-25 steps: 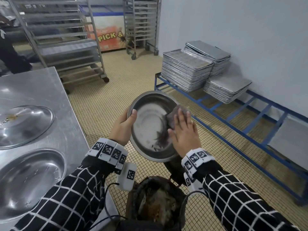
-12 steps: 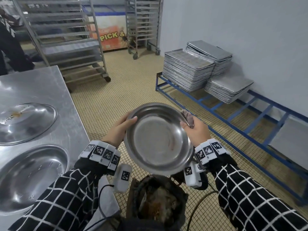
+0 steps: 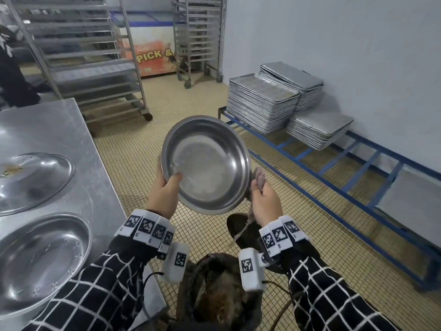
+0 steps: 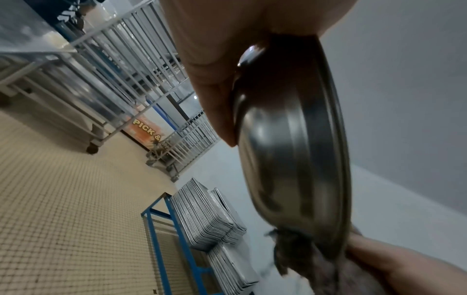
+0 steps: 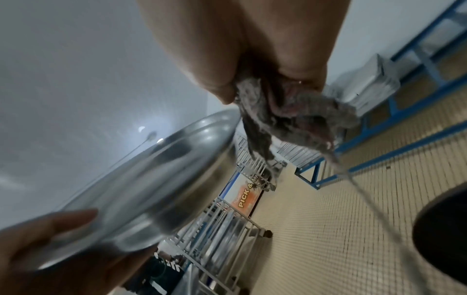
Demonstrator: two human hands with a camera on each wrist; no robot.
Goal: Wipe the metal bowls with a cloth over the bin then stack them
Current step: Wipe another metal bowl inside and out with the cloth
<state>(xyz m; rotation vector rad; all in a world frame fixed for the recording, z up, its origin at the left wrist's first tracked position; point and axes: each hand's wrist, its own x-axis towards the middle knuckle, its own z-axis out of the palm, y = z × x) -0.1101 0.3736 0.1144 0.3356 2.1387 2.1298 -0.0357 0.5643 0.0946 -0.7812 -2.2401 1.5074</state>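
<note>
Thumb and fingers of my left hand [image 3: 164,192] clamp the rim of the metal bowl [image 3: 207,163], tilted over the bin [image 3: 219,297]. My right hand [image 3: 265,201] bunches the grey cloth [image 3: 259,176] against the far rim. The inside looks mostly clean, so stacking seems next. Two more bowls [image 3: 35,261] wait on the steel table [image 3: 47,130], one overturned and soiled.

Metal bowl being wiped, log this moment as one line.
left hand: grips metal bowl rim | right hand: holds cloth beside bowl | bin: below
</note>
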